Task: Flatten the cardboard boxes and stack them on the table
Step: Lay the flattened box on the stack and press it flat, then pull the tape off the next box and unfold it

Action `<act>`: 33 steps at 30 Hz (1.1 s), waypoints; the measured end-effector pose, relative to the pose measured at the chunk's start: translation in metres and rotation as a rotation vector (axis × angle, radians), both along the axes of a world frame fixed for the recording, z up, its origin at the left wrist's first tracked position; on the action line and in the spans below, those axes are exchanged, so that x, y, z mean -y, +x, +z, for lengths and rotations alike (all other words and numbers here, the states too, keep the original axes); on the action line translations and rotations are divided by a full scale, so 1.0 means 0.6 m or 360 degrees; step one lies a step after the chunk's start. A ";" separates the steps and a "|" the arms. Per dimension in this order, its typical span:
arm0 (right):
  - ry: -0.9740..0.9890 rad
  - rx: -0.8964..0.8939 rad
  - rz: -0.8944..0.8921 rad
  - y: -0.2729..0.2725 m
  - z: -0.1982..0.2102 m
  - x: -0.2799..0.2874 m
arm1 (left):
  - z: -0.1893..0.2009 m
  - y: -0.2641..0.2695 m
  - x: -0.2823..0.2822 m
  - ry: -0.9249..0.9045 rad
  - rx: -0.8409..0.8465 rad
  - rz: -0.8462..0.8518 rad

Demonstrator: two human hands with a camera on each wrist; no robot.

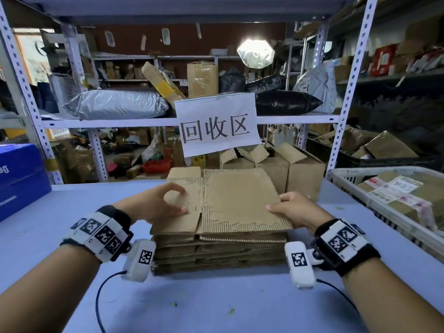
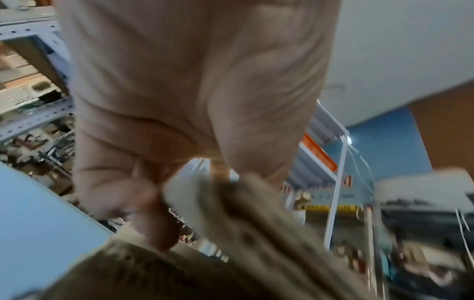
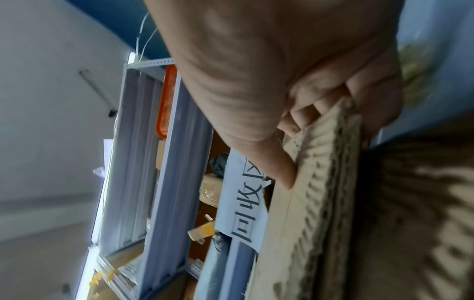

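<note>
A stack of flattened boxes (image 1: 219,248) lies at the centre of the surface (image 1: 216,304). At 12 o'clock behind it stand upright boxes (image 1: 288,171), with a paper sign (image 1: 217,123) hanging above. A box (image 1: 19,176) sits at 9 o'clock, a basket (image 1: 348,174) at 3 o'clock.

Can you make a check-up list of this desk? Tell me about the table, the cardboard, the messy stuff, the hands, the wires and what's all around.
Surface: pale blue table, a few green crumbs near the front.
Job's things: flattened box on top of the cardboard stack; unflattened boxes behind.
Clutter: blue box at left; white basket with parcels at right.
Hands: left hand and right hand grip the flattened box's edges.
Cables: dark wire from each wrist camera.
Surroundings: metal shelves of parcels; paper sign.
</note>
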State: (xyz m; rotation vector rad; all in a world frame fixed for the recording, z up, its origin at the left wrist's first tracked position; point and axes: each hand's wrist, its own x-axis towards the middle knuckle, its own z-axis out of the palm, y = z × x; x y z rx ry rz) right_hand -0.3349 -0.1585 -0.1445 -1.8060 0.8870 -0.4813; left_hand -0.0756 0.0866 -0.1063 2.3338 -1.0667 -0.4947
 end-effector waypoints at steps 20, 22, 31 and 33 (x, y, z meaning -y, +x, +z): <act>-0.0718 -0.0606 0.0149 0.032 0.108 0.027 | 0.096 0.046 0.065 0.0583 0.0510 -0.0223; -0.0728 -0.0515 0.0069 0.058 0.152 0.043 | 0.139 0.050 0.095 0.0381 0.0561 -0.0255; -0.1186 -0.0714 0.0136 0.224 0.176 0.104 | 0.170 0.031 0.287 0.0319 0.0614 -0.0369; -0.1257 -0.0825 0.0123 0.250 0.171 0.122 | 0.149 0.027 0.323 0.0379 0.0617 -0.0325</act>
